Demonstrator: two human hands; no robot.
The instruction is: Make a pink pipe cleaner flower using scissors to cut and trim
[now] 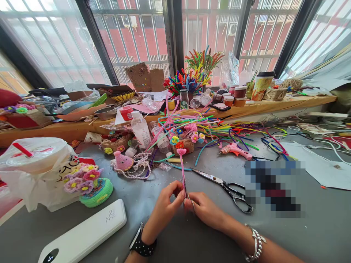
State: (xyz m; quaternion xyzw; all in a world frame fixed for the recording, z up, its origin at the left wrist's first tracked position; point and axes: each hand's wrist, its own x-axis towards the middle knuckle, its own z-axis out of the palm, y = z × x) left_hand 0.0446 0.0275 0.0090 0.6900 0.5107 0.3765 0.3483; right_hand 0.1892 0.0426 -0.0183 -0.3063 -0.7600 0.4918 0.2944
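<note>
A pink pipe-cleaner flower [181,152] stands upright, its fuzzy stem running down into the pinched fingers of my left hand [168,202]. Close against the stem, my right hand [204,208] is closed on what looks like a small pair of scissors [193,207]; its thin metal blades lie along the lower stem, mostly hidden by fingers. Whether the blades touch the stem I cannot tell. Just beyond my right hand, a large pair of black-handled scissors [229,187] rests on the grey table, its tip pointing up and left.
A pink glue gun [235,150] lies behind the large scissors. Colourful pipe cleaners [219,126] heap across the back. At left are a white power bank [87,233], a bagged drink cup [41,171] and a green base with crocheted flowers [97,191]. Bottles [141,131] stand behind pearl beads [141,164].
</note>
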